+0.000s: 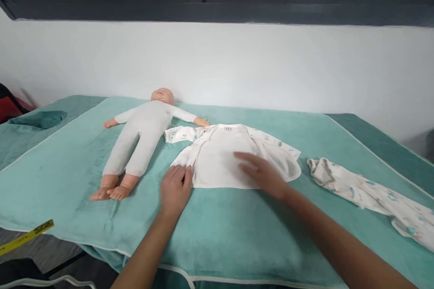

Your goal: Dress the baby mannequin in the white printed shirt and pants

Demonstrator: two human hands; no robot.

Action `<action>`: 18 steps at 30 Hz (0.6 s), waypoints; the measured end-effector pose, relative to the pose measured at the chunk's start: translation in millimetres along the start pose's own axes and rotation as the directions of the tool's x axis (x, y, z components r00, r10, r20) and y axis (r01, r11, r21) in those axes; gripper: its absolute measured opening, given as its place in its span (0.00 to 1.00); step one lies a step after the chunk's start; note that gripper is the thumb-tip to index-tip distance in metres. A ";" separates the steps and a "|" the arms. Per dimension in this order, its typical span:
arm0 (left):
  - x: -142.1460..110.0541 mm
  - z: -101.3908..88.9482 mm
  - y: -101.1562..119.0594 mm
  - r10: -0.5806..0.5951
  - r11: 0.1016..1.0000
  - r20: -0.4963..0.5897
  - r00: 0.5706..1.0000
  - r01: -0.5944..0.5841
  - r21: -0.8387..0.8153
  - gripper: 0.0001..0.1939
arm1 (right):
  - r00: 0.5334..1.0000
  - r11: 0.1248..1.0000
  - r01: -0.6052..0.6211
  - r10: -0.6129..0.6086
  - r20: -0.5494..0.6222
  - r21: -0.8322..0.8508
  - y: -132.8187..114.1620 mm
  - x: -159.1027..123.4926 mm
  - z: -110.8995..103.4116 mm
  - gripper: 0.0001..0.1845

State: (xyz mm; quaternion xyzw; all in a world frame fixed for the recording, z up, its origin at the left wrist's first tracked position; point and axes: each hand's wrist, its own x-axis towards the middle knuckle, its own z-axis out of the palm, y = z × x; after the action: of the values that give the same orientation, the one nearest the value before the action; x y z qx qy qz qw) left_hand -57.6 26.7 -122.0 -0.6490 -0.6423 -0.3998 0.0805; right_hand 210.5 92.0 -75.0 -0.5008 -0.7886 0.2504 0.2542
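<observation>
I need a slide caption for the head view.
Left hand at, right hand over a white baby shirt with printed sleeves, beside a white cloth-bodied doll on teal fabric.

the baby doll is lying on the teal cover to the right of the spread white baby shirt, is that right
Wrong side: in the head view the baby doll lies on the teal cover to the left of the spread white baby shirt.

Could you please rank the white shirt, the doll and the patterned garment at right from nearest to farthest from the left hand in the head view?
1. White shirt: its left side meets the left hand.
2. Doll: to that hand's left, mostly farther back.
3. Patterned garment: far right, beyond the right hand.
</observation>
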 end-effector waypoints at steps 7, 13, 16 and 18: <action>0.2 0.0 0.2 0.011 1.000 0.010 1.000 -0.011 0.000 0.20 | 0.802 0.809 -0.538 0.405 -0.439 -0.237 83.9 4.7 -81.4 0.28; 0.5 0.3 0.4 0.021 1.000 -0.004 1.000 -0.021 0.017 0.20 | 0.798 0.742 -0.583 0.447 -0.404 -0.330 96.4 5.1 -77.0 0.26; 0.6 0.2 0.9 0.025 0.999 -0.008 1.000 -0.025 0.024 0.20 | 0.779 0.806 -0.564 0.447 -0.439 -0.181 100.6 12.5 -75.3 0.21; 0.6 0.2 1.2 0.023 0.999 -0.007 1.000 -0.023 0.029 0.20 | 0.766 0.853 -0.520 0.444 -0.465 -0.040 107.1 17.2 -77.1 0.18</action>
State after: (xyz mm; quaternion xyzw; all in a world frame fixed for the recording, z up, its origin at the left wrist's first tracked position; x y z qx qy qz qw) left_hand -56.6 27.1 -121.2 -0.6537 -0.6400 -0.3920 0.0968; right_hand 325.3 158.5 -84.5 -0.7495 -0.5726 0.1210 0.3094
